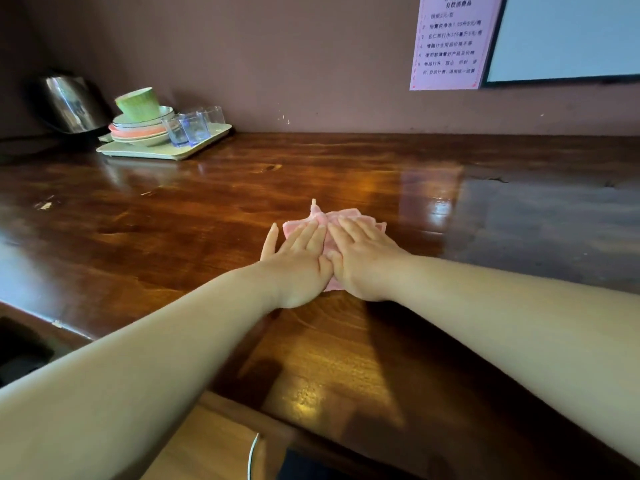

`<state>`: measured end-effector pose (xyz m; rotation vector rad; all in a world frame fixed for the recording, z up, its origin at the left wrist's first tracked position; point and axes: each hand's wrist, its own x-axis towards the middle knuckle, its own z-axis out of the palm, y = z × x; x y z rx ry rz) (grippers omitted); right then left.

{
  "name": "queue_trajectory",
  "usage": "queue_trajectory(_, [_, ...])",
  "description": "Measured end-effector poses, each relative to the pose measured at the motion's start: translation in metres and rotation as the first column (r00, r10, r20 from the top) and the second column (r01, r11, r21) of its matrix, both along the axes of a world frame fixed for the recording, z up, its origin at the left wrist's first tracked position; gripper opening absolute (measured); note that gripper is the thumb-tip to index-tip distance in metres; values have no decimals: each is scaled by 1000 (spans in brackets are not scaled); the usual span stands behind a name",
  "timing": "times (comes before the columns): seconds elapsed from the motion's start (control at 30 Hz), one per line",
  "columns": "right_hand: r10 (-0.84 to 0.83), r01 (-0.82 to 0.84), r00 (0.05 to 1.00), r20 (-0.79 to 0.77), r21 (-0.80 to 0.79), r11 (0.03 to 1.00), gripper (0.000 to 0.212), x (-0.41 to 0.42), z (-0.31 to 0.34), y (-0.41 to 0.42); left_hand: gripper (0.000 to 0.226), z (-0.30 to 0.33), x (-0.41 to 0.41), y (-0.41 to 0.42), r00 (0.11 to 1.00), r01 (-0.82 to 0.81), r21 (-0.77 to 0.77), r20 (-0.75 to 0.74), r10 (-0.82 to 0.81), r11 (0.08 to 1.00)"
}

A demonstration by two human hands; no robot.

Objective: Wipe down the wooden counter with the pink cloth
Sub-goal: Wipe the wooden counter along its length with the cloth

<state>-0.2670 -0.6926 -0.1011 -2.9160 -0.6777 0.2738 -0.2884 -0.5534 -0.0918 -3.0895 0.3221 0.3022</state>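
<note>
Both bare forearms reach forward over the wooden counter (194,216); the left hand (297,261) and the right hand (363,261) lie side by side, thumbs touching, fingers straight and flat, pressing down on the pink cloth (341,216); the cloth lies crumpled on the counter under both palms, its far edge showing beyond the fingertips; well beyond the cloth and to its left, against the wall, a pale tray (145,152) carries stacked bowls (142,128), a green cup (138,103) and clear glasses (194,128); left of the tray stands a steel kettle (74,102); beyond the cloth to its right a pink notice (450,39) hangs on the wall.
</note>
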Motion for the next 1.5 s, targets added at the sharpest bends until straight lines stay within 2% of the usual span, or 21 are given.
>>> queue_trajectory(0.2, [20, -19, 999, 39, -7, 1000, 64, -29, -17, -31, 67, -16, -19, -11, 989, 143, -25, 36, -142, 989])
queue_trajectory(0.4, [-78, 77, 997, 23, 41, 996, 59, 0, -2, -33, 60, -4, 10, -30, 994, 102, 20, 25, -102, 995])
queue_trajectory(0.57, [-43, 42, 998, 37, 42, 998, 64, -27, -17, -51, 65, -17, -14, -32, 981, 188, -58, 67, -184, 980])
queue_trajectory(0.8, [-127, 126, 992, 21, 59, 990, 61, -8, 1, -54, 59, -1, 9, -50, 985, 165, -88, 73, -159, 982])
queue_trajectory(0.93, [-93, 91, 995, 24, 67, 994, 64, -33, -13, -70, 63, -11, -9, -50, 960, 275, -163, 91, -263, 947])
queue_trajectory(1.03, [-92, 88, 994, 55, 85, 992, 64, -30, -15, -80, 65, -14, -4, -59, 963, 262, -150, 108, -248, 953])
queue_trajectory(1.2, [-158, 157, 987, 30, 53, 986, 61, -6, -3, -81, 60, -3, 21, -77, 975, 208, -14, 86, -206, 978])
queue_trajectory(1.37, [-131, 129, 990, 48, 45, 991, 66, -36, -20, -99, 64, -21, -1, -80, 947, 297, 5, 130, -295, 955])
queue_trajectory(1.5, [-213, 212, 976, 32, 39, 976, 63, -17, -9, -104, 60, -9, 14, -95, 958, 268, 37, 96, -270, 963])
